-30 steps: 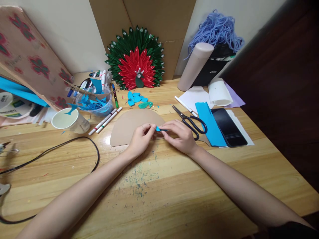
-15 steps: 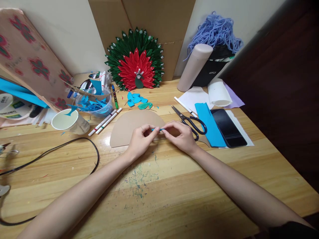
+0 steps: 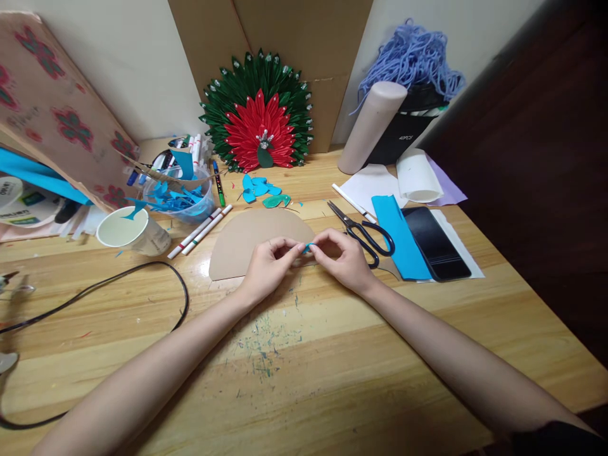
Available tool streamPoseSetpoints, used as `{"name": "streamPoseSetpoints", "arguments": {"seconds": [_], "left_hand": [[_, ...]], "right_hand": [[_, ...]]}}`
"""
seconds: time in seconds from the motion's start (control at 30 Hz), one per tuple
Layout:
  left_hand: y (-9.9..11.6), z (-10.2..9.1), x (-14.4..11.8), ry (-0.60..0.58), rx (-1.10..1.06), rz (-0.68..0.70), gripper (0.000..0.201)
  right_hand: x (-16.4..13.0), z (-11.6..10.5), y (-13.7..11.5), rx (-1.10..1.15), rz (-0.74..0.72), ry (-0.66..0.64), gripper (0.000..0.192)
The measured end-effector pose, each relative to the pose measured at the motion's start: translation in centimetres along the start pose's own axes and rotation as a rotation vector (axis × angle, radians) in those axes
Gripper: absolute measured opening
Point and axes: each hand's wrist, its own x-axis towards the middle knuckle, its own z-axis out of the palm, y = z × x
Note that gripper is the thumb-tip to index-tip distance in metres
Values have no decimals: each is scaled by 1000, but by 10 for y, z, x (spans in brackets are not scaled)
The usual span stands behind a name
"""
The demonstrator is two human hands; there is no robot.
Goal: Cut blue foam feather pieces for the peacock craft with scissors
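Observation:
My left hand point(image 3: 268, 265) and my right hand point(image 3: 342, 258) meet fingertip to fingertip over a tan half-round cardboard point(image 3: 242, 237). Between them they pinch a small blue paper piece point(image 3: 307, 247), mostly hidden by the fingers. Both hands rest low on the wooden table point(image 3: 304, 354). Black-handled scissors point(image 3: 363, 233) lie just right of my right hand. A few cut blue and teal paper petals point(image 3: 262, 190) lie behind the cardboard.
A red and green paper flower disc point(image 3: 259, 114) leans on the back wall. At left stand a paper cup point(image 3: 128, 231), a clear bowl of blue scraps point(image 3: 178, 199) and two markers point(image 3: 202, 229). A black cable point(image 3: 95, 294) loops left. Blue paper point(image 3: 398, 237) and a phone point(image 3: 434, 242) lie right.
The blue piece has been folded smaller between my fingertips, and my two hands have drawn closer together. Everything else on the table stays put.

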Motion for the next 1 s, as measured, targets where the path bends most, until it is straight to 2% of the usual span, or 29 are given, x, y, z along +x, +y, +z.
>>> {"name": "streamPoseSetpoints", "arguments": {"seconds": [0.2, 0.37, 0.53, 0.7, 1.0], "left_hand": [[-3, 0, 1, 21, 7, -1, 26], [-4, -1, 0, 33, 100, 45, 29], [-3, 0, -2, 33, 165, 77, 28], [-3, -1, -1, 45, 117, 54, 30], [0, -2, 0, -73, 8, -3, 30]], "right_hand": [[0, 0, 0, 56, 40, -17, 9], [1, 0, 1, 152, 84, -66, 7], [0, 1, 3, 163, 96, -59, 8], [1, 2, 2, 179, 89, -46, 7], [0, 0, 5, 208, 88, -98, 7]]}}
